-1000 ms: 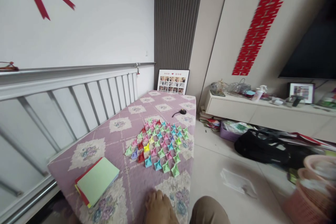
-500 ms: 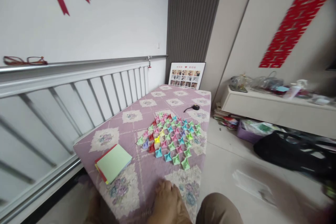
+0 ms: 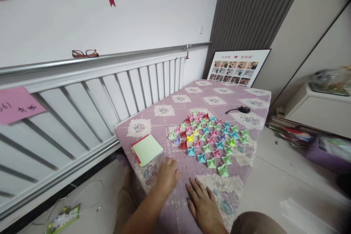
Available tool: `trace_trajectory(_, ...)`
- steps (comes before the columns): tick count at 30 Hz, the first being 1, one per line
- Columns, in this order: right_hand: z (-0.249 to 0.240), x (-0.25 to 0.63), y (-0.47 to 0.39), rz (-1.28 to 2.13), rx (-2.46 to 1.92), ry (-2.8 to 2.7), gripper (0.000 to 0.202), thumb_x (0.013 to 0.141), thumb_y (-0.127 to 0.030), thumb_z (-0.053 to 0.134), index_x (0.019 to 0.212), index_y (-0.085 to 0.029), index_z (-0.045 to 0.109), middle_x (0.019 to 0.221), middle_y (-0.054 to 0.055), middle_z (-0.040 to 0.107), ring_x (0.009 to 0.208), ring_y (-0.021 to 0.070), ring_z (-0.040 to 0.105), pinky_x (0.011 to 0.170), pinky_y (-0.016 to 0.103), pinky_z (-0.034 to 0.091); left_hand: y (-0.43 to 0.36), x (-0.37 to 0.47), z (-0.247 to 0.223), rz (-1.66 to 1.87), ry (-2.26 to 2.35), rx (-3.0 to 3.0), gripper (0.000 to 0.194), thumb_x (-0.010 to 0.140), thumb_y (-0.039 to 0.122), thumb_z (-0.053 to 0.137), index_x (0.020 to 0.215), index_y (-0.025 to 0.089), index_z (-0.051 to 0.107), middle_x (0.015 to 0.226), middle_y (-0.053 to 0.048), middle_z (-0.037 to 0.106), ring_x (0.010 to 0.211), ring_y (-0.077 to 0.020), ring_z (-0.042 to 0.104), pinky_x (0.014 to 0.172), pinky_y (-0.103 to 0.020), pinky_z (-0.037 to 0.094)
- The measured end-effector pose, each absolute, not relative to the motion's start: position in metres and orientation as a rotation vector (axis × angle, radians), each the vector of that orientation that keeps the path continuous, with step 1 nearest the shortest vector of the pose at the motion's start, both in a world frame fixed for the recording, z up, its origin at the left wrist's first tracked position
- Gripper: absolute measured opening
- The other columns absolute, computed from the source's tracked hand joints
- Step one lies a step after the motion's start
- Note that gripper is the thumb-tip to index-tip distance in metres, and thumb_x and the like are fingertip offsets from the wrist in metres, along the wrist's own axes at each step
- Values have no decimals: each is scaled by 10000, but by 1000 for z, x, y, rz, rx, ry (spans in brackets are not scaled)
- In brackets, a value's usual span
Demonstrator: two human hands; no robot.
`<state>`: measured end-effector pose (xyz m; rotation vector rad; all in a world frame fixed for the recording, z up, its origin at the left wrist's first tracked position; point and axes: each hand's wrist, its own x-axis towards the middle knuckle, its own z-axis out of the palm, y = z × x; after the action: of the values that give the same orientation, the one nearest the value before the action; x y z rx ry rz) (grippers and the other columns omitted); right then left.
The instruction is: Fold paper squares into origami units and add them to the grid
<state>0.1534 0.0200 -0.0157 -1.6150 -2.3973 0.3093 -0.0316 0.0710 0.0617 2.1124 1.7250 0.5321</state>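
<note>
My left hand [image 3: 168,175] is over the near part of the cloth-covered table [image 3: 175,186], just right of a stack of square coloured paper [image 3: 148,149]. It is smeared by motion; its fingers look bent, and I cannot make out anything in them. Flat on the cloth to its right lies my right hand [image 3: 204,203], fingers spread and holding nothing. The stack has a pale green sheet on top, with red and yellow edges showing beneath. Beyond both hands, many small folded paper pieces [image 3: 223,170] in green, pink, blue, red, yellow and purple stand in diagonal rows.
A black tape measure [image 3: 244,109] lies farther back on the table. A framed photo board [image 3: 233,67] leans behind it. Along the left runs a white radiator [image 3: 131,84], with glasses [image 3: 85,53] on the pipe above. A power strip [image 3: 63,219] is on the floor.
My hands, together at the near edge before, are now apart: the left has moved toward the paper stack, the right lies flat. The view has swung left.
</note>
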Motion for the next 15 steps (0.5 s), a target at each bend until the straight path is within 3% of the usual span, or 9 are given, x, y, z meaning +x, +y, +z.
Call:
trace_trajectory(3,-9,151,21,297,-1646,-2438,448,891,-352,420,1328,-314,509,1457,34,406,1355,297,333,1055,561,280,97,-79,58,569,2110,2075,382,862,162,446,1232,140,537,1279,-95,507,1232,-269,405,1042,-401,273)
trace_trajectory(7,-16,152,24,255,-1649,-2460,450,902,-403,408,1331,-313,505,1459,28,402,1356,297,331,1053,559,289,117,-121,41,463,2266,1986,491,819,290,572,1287,158,501,1404,-150,426,1316,-338,316,1080,-473,230)
trace_trajectory(11,-21,154,24,207,-1652,-2480,441,902,-403,406,1320,-318,517,1451,17,414,1347,290,351,1043,552,310,136,-157,30,564,2303,1887,426,865,334,497,1262,179,523,1362,-143,469,1278,-297,384,1067,-403,268)
trace_trajectory(15,-24,155,25,154,-1635,-2482,441,903,-411,406,1322,-324,513,1447,12,421,1339,287,365,1031,543,329,159,-199,23,637,2440,1658,407,890,314,420,1228,107,514,1204,-207,552,1166,-336,487,966,-442,359)
